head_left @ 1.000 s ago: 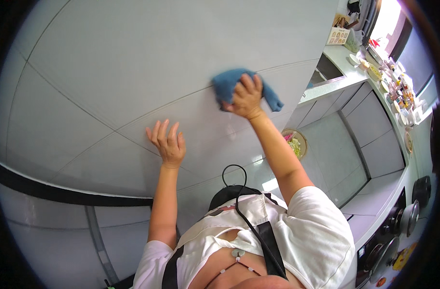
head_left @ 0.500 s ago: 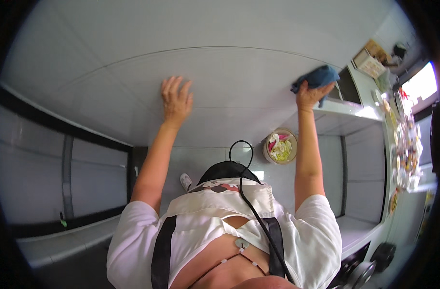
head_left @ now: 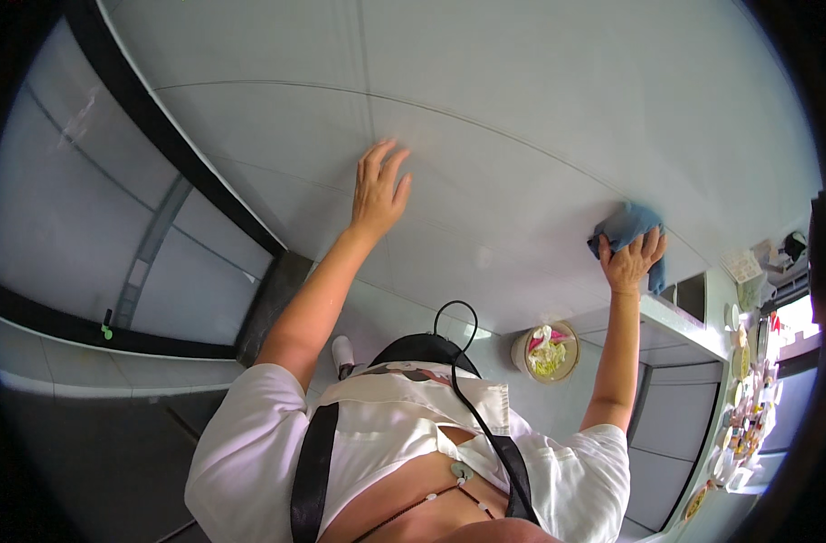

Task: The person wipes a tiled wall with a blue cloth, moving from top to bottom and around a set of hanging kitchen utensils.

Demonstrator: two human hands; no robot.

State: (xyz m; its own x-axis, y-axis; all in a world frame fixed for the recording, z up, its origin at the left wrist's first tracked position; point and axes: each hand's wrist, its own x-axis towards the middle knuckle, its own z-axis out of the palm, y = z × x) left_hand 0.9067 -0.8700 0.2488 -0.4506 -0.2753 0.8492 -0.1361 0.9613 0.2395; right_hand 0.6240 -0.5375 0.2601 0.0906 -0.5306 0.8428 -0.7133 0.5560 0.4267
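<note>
Fingers of the right hand bend, a little apart, over a bunched blue cloth, holding it against the wall. On the left hand, the fingers stand loosely parted and slightly curled before the same wall; whether their tips touch it I cannot tell.

Broad, pale grey, faintly glossy tiles make up this wall. A thin dark joint curves across it, passing above the left hand and running down to the right, right by the top of the cloth. The cloth sits on the right part of the wall, near a dark square recess at the near end of a pale counter.

Along that counter stand crowded dishes and small containers, beneath a bright window. Grey panels line the side below.

On the pale, shiny floor, near the foot of the wall, a round bin holds yellow-green, pink and white scraps. To the left, a door with frosted panels is set in a black frame.
</note>
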